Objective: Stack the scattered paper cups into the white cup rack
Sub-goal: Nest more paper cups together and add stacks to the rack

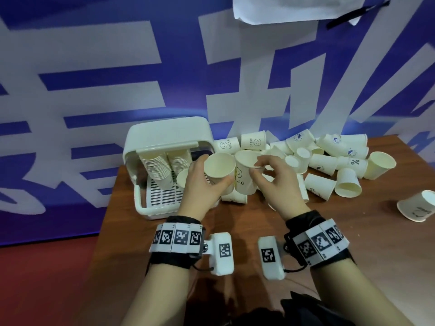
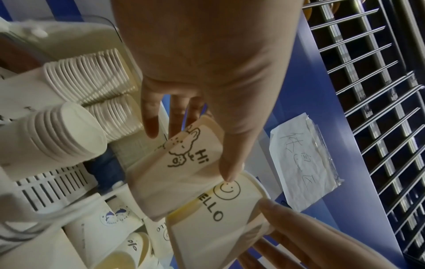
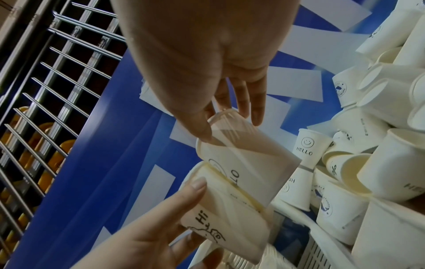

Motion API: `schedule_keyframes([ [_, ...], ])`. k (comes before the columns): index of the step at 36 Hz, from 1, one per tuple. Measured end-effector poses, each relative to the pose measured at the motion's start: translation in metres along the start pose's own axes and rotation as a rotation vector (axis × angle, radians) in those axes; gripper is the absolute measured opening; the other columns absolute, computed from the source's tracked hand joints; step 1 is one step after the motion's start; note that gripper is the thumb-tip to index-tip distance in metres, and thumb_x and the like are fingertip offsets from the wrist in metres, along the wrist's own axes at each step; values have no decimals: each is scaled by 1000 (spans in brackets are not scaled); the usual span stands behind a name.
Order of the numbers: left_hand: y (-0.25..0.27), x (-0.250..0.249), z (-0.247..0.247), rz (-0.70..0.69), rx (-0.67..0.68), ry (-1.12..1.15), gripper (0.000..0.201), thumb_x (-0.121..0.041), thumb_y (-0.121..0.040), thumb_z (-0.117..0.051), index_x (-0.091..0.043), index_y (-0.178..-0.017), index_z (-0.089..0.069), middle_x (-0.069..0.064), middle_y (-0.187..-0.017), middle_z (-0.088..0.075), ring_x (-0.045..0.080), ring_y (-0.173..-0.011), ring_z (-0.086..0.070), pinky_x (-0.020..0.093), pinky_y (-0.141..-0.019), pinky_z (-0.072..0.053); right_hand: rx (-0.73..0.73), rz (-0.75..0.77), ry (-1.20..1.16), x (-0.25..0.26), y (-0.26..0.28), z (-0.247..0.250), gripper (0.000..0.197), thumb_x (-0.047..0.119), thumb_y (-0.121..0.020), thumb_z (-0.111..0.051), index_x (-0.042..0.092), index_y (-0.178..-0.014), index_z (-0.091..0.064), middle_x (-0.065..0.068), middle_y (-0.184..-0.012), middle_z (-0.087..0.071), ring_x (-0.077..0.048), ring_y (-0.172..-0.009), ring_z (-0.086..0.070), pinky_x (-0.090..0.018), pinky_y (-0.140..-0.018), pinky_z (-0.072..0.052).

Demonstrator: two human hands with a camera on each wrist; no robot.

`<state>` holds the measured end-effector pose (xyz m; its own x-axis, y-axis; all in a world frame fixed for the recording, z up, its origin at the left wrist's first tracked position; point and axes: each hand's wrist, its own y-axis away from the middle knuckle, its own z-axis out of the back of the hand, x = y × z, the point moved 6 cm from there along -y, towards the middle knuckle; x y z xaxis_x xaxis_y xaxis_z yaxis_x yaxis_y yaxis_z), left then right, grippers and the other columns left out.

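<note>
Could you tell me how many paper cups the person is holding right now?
2: the Hi cup in the left hand, and the HELLO cup pinched at its rim by the right hand.

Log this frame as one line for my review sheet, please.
left hand: grips Hi cup | right hand: pinches HELLO cup rim | cups side by side, unnested | white cup rack: holds stacks

Rack (image 1: 150,209) front open; loose cups (image 1: 322,161) crowd table's right.
</note>
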<state>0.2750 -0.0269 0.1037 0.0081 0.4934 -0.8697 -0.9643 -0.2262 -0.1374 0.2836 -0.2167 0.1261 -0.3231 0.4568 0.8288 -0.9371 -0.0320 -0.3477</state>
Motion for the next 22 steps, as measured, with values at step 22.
schedule_keyframes([
  [22,-21,70,59,100,-78,132,81,-50,-65,-77,-27,-134,-42,-6,-132,-48,14,-122,-46,45,-103,-43,-21,-8,-42,18,1,-68,6,16,-85,-66,17,-85,-61,12,-94,-60,-13,-92,-58,-38,-84,-49],
])
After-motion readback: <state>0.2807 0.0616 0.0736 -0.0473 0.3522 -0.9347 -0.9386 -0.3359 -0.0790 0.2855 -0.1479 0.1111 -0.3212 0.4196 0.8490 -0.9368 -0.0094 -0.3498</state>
